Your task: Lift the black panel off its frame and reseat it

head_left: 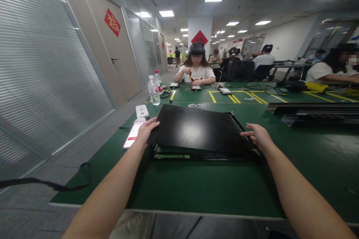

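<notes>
A flat black screen panel (pixel 193 129) lies tilted above a shallow black monitor frame (pixel 224 155), its left side raised and its right side down near the frame. Along the frame's front edge a strip of green circuit board (pixel 171 156) shows. My left hand (pixel 146 130) is closed on the panel's left edge, thumb on top. At the right side, my right hand (pixel 259 137) has its fingers bent around the frame's edge, with the index finger reaching to the panel's right edge. The frame's inside is mostly hidden under the panel.
Left of the panel lie a lit phone (pixel 134 134) and a white device (pixel 142 111). Two bottles (pixel 154 91) stand behind them. Black metal strips (pixel 316 115) lie at the right. Across the green table (pixel 202 190), a person (pixel 198 71) works on a small box with a tool.
</notes>
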The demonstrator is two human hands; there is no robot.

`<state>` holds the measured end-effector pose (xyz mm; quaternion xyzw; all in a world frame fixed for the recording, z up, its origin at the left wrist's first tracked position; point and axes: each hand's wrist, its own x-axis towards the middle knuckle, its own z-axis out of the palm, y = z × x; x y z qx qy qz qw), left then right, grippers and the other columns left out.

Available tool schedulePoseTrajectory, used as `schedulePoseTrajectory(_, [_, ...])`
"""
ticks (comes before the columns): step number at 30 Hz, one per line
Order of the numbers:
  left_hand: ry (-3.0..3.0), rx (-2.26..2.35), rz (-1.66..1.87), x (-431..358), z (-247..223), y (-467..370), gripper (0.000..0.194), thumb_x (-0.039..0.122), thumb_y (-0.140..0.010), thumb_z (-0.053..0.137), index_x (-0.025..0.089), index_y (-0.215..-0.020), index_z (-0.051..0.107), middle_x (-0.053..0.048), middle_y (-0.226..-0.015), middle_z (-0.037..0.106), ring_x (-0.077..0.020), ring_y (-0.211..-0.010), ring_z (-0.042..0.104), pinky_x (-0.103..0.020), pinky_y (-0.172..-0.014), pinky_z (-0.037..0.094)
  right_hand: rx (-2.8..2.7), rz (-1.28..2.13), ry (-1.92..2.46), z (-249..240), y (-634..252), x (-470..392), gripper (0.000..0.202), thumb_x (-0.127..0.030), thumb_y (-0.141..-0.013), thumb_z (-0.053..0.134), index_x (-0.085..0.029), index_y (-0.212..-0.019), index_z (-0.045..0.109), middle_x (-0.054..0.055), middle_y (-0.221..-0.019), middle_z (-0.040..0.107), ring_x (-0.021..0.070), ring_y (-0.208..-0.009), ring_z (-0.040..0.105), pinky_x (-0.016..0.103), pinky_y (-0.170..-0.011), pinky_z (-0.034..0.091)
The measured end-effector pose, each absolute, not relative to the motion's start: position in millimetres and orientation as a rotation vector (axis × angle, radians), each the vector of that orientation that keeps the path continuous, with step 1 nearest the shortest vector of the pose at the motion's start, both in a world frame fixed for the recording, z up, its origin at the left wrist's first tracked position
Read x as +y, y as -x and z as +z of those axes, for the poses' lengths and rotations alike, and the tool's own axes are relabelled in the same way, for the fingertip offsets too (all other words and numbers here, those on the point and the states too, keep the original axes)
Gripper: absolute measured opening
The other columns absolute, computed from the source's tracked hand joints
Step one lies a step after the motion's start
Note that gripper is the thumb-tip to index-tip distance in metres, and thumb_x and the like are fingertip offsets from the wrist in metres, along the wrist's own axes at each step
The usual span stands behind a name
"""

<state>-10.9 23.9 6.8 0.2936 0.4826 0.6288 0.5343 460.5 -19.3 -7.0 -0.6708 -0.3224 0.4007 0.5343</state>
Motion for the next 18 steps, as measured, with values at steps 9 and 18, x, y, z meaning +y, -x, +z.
schedulePoseTrajectory(9, [-0.703,1.174,1.503,25.5,6.6,11.2,0.048,0.004,-0.068,0.096,0.015,-0.114,0.085,-0.004,-0.074,0.084,-0.0235,-0.070,0.083,-0.029,-0.071,0.068,-0.741,0.953,1.562,-8.2,-464.5,-18.3,0.021,-0.037,-0.093,0.067,-0.024,-0.106,0.057,0.014,-0.073,0.079,0.0074,-0.035,0.026,0.020,-0.036,0.018])
schedulePoseTrajectory(18, [-0.739,1.172,1.478,25.6,1.5,8.6,0.047,0.006,-0.066,0.096,0.014,-0.111,0.084,-0.005,-0.076,0.084,-0.0230,-0.070,0.082,-0.028,-0.068,0.066,-0.720,0.927,1.584,-9.9,-465.7,-17.6,0.016,-0.033,-0.093,0.063,-0.023,-0.104,0.058,0.012,-0.068,0.077,0.0082,-0.035,0.027,0.020,-0.035,0.018])
